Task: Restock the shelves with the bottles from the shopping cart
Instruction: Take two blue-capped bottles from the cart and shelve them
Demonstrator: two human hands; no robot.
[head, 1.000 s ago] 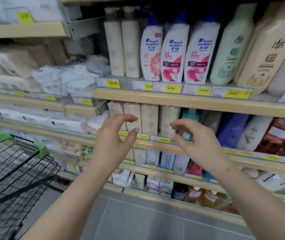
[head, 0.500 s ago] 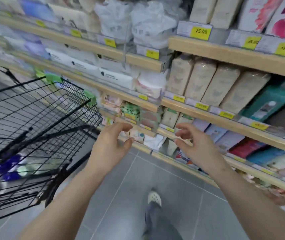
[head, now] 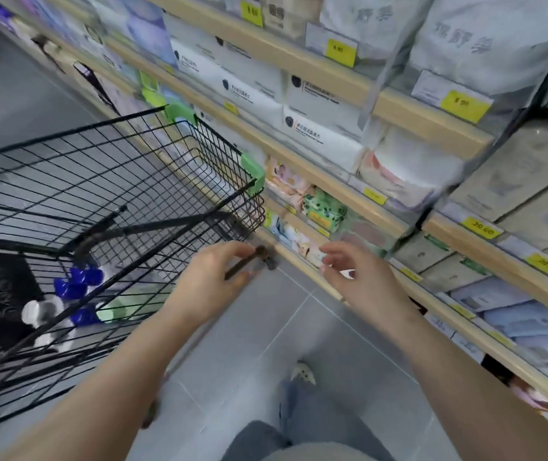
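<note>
Black wire shopping cart [head: 99,181] stands at the left beside the shelves [head: 332,181], with blue-capped bottles [head: 76,287] lying in its bottom, left of and below both hands. The left hand [head: 209,284] hangs loosely curled and empty near the cart's near corner; the right hand [head: 362,281], fingers relaxed and empty, hovers by the lowest shelf edge.

One black wire shopping cart [head: 109,194] stands beside the shelves [head: 332,181], with two green corner guards [head: 253,170] on its far rim. At least three blue-capped bottles [head: 78,282] lie in its bottom, plus one with a white cap [head: 33,311] and one pale green bottle [head: 116,309]; blur hides any more. Two bare hands, left hand [head: 214,281] and right hand [head: 362,277], are out front, and one light shoe [head: 303,372] shows on the grey floor.
</note>
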